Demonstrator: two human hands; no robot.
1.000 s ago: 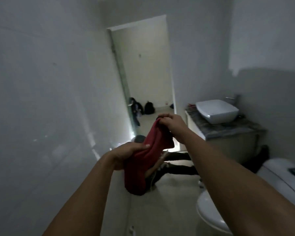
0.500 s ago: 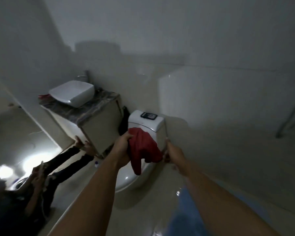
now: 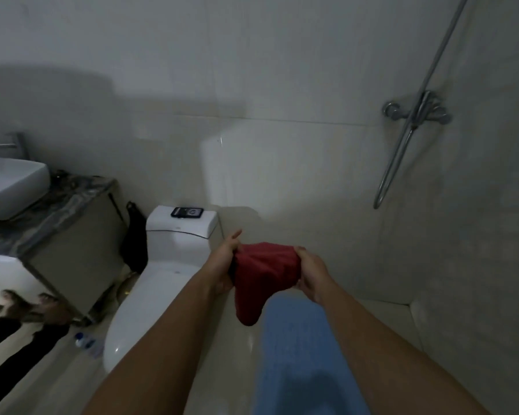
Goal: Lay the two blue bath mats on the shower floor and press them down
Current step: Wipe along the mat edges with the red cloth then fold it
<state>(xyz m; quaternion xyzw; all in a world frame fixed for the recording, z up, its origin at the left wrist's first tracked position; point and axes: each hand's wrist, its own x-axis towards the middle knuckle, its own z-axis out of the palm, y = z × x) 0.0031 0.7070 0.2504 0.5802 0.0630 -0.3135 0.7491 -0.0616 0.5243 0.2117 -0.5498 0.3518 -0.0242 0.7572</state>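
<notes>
A dim tiled bathroom is seen, with a red cloth [image 3: 258, 274] held up over the floor [image 3: 168, 381].

The cloth is gripped at its left edge by the left hand [image 3: 222, 265] and at its right edge by the right hand [image 3: 310, 275], fingers curled round it. One blue bath mat [image 3: 303, 357] is laid flat on the floor below the arms, just beside the toilet [image 3: 150, 292]; a second mat cannot be made out.

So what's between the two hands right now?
In the head view, a bunched red cloth spans the gap: the left hand and right hand each grip a side, above the blue bath mat.
</notes>
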